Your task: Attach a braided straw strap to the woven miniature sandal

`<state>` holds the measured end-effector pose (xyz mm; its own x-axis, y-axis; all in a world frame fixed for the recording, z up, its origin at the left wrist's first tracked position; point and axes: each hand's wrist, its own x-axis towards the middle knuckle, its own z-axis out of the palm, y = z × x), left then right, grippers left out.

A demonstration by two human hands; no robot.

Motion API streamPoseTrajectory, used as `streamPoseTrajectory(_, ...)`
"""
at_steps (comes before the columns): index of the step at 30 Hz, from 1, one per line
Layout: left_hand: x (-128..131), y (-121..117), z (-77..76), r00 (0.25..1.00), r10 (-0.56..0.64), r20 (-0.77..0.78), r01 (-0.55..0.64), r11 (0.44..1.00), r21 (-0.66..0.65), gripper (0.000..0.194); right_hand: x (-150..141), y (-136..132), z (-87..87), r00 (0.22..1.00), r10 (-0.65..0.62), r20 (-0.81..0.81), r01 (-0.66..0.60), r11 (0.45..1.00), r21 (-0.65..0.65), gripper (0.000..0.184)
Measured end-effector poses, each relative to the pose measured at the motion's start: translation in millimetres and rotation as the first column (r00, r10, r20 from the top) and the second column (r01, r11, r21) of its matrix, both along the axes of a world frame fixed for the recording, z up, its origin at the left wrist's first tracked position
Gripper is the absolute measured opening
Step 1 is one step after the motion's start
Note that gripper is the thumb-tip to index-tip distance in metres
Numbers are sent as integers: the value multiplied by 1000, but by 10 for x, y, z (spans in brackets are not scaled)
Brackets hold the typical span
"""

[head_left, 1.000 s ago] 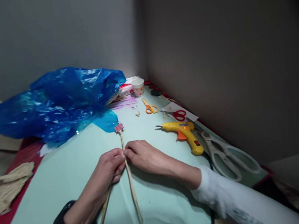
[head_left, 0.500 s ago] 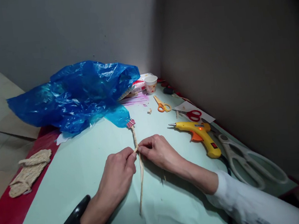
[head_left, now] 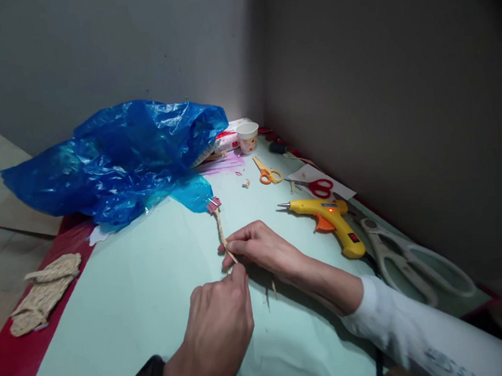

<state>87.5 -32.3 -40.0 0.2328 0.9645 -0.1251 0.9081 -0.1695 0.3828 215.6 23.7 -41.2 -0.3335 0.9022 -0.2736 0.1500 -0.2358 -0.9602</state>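
A thin straw-coloured braid [head_left: 219,224] runs toward me from a pink binder clip [head_left: 214,204] on the pale green table cover. My right hand [head_left: 261,246] pinches the braid's lower part between thumb and fingers. Just nearer to me, my left hand [head_left: 222,316] is closed on a loose strand [head_left: 232,257] of the same material and holds it taut. The left fingertips are partly hidden behind the back of the hand. Below the right wrist hangs another strand end [head_left: 274,287].
To the right lie a yellow hot glue gun [head_left: 332,218], large grey scissors [head_left: 402,262], red scissors [head_left: 320,188] and orange scissors [head_left: 267,171]. A blue plastic bag [head_left: 122,153] and a paper cup [head_left: 248,138] stand at the back. At left is a woven straw piece [head_left: 47,293].
My left hand has moved down toward me, drawing a strand along. My right hand now reaches across the braid and pinches it. The view has shifted slightly.
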Motion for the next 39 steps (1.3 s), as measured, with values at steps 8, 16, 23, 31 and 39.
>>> streamPoseTrajectory(8,-290,359,125,864,229,449,-207,973,-98,24,3,23,-87,997,-33,-63,35,999,32,24)
streamPoseTrajectory(16,-218,434,4,534,449,716,-3,848,-529,24,-23,-27,-84,995,71,-68,-65,995,80,22)
streamPoseTrajectory(23,-238,434,-28,491,497,716,-53,837,-544,21,-4,-63,-96,957,29,290,-116,951,286,18)
streamPoseTrajectory(31,-227,437,-62,553,447,703,-86,870,-486,18,-26,-218,53,729,-112,675,-282,849,446,14)
streamPoseTrajectory(39,-242,443,-107,562,452,693,-85,865,-495,16,-85,-437,194,499,-194,845,-571,659,489,14)
